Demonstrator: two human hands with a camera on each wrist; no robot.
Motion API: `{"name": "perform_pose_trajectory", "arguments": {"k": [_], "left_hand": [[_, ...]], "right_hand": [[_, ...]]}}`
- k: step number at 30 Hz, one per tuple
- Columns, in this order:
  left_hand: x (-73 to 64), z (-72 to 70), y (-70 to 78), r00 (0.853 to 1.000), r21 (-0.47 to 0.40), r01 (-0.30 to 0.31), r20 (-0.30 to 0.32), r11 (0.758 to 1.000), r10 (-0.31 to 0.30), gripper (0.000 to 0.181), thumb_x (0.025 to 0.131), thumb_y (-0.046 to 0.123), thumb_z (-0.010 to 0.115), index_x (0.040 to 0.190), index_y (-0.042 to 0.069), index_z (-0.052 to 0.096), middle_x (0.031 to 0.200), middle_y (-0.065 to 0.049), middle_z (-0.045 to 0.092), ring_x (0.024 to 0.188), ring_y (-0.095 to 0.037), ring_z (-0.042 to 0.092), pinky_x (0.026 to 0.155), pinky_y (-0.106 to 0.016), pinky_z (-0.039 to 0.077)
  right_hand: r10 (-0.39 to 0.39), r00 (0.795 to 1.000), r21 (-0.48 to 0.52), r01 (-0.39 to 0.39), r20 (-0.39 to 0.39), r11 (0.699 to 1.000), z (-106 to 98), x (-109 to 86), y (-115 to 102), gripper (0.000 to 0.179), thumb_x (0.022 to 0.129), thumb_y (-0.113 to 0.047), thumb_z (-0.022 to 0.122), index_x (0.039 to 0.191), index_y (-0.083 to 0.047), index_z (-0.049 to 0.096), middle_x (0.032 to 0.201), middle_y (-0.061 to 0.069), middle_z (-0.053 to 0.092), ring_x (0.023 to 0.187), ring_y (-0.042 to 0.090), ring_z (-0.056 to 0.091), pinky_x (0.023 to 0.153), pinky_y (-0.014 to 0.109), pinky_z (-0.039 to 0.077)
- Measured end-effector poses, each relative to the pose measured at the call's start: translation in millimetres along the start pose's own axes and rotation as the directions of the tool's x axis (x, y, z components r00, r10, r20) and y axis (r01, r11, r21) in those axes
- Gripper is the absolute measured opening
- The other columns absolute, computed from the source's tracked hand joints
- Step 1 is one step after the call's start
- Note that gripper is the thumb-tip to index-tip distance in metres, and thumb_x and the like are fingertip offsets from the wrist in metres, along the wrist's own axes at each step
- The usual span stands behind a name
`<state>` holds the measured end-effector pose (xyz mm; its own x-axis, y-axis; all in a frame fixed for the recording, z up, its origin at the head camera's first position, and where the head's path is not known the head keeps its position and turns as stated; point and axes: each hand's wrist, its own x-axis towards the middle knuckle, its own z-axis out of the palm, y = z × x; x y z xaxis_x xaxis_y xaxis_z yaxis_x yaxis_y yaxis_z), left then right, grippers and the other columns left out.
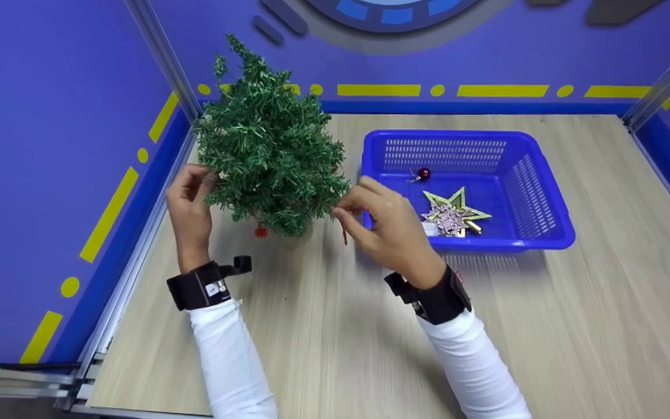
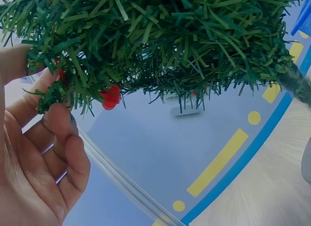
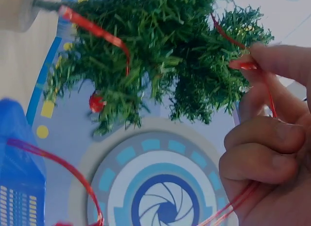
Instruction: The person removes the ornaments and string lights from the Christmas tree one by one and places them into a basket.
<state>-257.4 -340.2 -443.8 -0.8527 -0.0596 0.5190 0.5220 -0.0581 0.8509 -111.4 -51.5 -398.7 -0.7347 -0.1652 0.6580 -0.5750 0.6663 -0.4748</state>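
A small artificial Christmas tree [image 1: 271, 145] stands on the left part of the table. At its left side my left hand [image 1: 189, 206] holds a green branch tip [image 2: 51, 97] between thumb and fingers, as the left wrist view shows. On the tree's right my right hand [image 1: 384, 224] pinches a thin red cord [image 3: 271, 97] near the foliage. More of that cord loops below the hand in the right wrist view. A red ornament [image 1: 260, 231] hangs under the lower branches. Foliage covers part of the left fingertips.
A blue plastic basket [image 1: 544, 174] sits right of the tree. Inside lie a gold star [image 1: 474, 212], a pinkish glittery snowflake [image 1: 446, 219] and a dark red ball [image 1: 424, 173]. Blue panels wall the table at the back and sides.
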Motion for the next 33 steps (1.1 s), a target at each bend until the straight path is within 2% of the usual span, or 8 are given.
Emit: {"name": "perform_pose_trajectory", "arguments": {"k": [5,9,15,20,23,28,31,33], "left_hand": [[1.0,2.0,-1.6,1.000,0.015,0.012,-0.020,1.000,-0.012,0.010,0.097,0.003,0.063,0.091,0.006,0.070,0.085,0.003,0.066,0.081,-0.014,0.062,0.077,-0.027,0.047],[1.9,3.2,-2.9,1.000,0.021,0.015,-0.023,1.000,-0.014,0.010,0.098,0.002,0.062,0.091,0.003,0.069,0.083,0.005,0.063,0.079,-0.013,0.058,0.074,-0.028,0.044],[1.7,3.5,-3.6,1.000,0.015,0.026,-0.016,1.000,-0.026,0.010,0.099,0.001,0.061,0.091,0.003,0.068,0.084,0.005,0.062,0.079,-0.013,0.056,0.074,-0.028,0.043],[1.5,2.6,-4.1,0.999,0.009,0.036,-0.028,0.999,-0.036,0.013,0.098,0.005,0.063,0.089,0.010,0.069,0.084,0.004,0.062,0.079,-0.014,0.056,0.074,-0.028,0.043],[1.6,1.5,-5.2,0.999,0.019,0.029,-0.017,0.999,-0.029,0.010,0.099,0.006,0.062,0.091,0.005,0.068,0.092,0.002,0.062,0.079,-0.016,0.056,0.075,-0.029,0.043],[0.2,0.2,-6.0,0.991,0.071,0.116,0.055,0.991,-0.120,0.011,0.102,0.007,0.054,0.102,0.012,0.065,0.116,0.004,0.059,0.099,-0.017,0.062,0.094,-0.032,0.046],[-0.3,0.4,-6.2,0.984,0.062,0.154,0.084,0.986,-0.159,0.013,0.105,0.008,0.049,0.105,0.015,0.060,0.117,0.002,0.057,0.116,-0.018,0.061,0.105,-0.037,0.044],[0.0,0.8,-6.6,0.983,0.042,0.157,0.092,0.987,-0.161,0.011,0.106,0.007,0.047,0.108,0.012,0.056,0.116,0.000,0.055,0.122,-0.018,0.057,0.108,-0.041,0.042]], "right_hand": [[-0.019,1.000,0.068,0.019,-0.014,0.998,3,-0.7,-3,0.003,0.100,-0.013,0.065,0.099,-0.011,0.067,0.085,-0.001,0.060,0.065,0.011,0.046,0.059,0.025,0.037],[-0.052,0.999,0.133,0.052,-0.004,0.990,6,-1.4,-8,0.008,0.101,-0.014,0.062,0.105,-0.010,0.068,0.084,-0.001,0.062,0.061,0.009,0.043,0.057,0.024,0.035],[-0.115,0.993,0.283,0.102,0.030,0.954,10,-1.4,-17,0.007,0.100,-0.007,0.063,0.105,-0.008,0.068,0.086,0.000,0.062,0.059,0.008,0.038,0.053,0.029,0.035],[-0.103,0.992,0.253,0.083,0.068,0.964,10,-2.5,-17,0.009,0.102,-0.008,0.059,0.107,-0.008,0.066,0.084,0.002,0.061,0.063,0.007,0.040,0.057,0.023,0.034],[-0.091,0.992,0.229,0.070,0.084,0.971,9,-2.8,-16,0.013,0.105,-0.008,0.053,0.110,-0.008,0.065,0.089,0.003,0.062,0.068,0.008,0.045,0.062,0.024,0.039],[-0.072,0.992,0.236,0.045,0.108,0.971,8,-3.0,-15,0.020,0.105,-0.005,0.047,0.106,-0.009,0.067,0.093,0.000,0.064,0.071,0.008,0.049,0.064,0.025,0.043],[-0.061,0.989,0.240,0.027,0.136,0.970,9,-3.9,-15,0.020,0.101,-0.003,0.048,0.102,-0.010,0.067,0.087,-0.002,0.061,0.068,0.007,0.046,0.061,0.025,0.041],[-0.060,0.985,0.243,0.019,0.161,0.970,10,-4.5,-15,0.019,0.099,-0.003,0.050,0.099,-0.012,0.067,0.084,-0.003,0.058,0.068,0.006,0.046,0.060,0.024,0.039]]}}
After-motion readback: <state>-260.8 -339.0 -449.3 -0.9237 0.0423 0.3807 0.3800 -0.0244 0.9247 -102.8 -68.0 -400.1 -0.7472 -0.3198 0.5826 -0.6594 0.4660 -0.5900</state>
